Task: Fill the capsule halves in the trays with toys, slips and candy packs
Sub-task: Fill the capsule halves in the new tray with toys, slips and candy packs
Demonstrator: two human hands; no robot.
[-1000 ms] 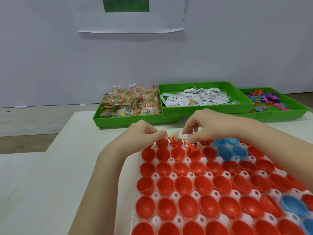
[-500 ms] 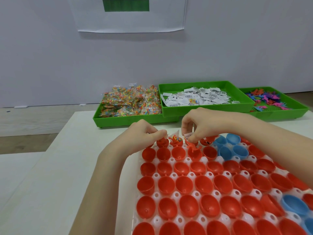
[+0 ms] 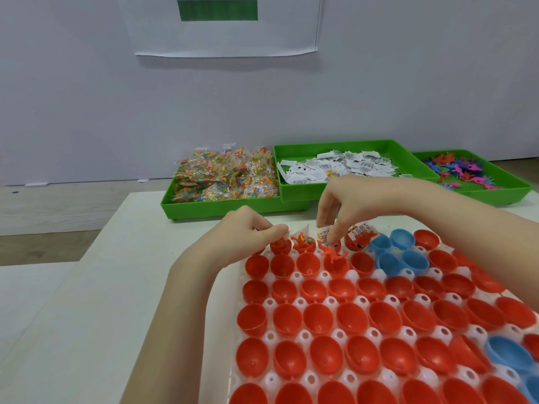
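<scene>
A white tray (image 3: 297, 277) holds rows of red capsule halves (image 3: 287, 317) and a few blue capsule halves (image 3: 414, 260). My right hand (image 3: 353, 205) pinches a white printed slip (image 3: 324, 237) with thumb and fingertips over the third capsule (image 3: 335, 246) of the back row. My left hand (image 3: 248, 234) hovers with curled fingers over the back-left capsule (image 3: 280, 246), and a scrap of printed paper peeks between its fingers. Back-row capsules hold toys, slips and a candy pack (image 3: 302, 236). An orange toy (image 3: 335, 256) lies on a second-row capsule.
Three green trays stand at the table's far edge: candy packs (image 3: 224, 176) on the left, paper slips (image 3: 344, 166) in the middle, coloured toys (image 3: 466, 173) on the right. A white wall rises behind them. The table edge runs along the left.
My right hand has tipped its fingers more steeply down with the slip over the third back-row capsule. My left hand has barely moved.
</scene>
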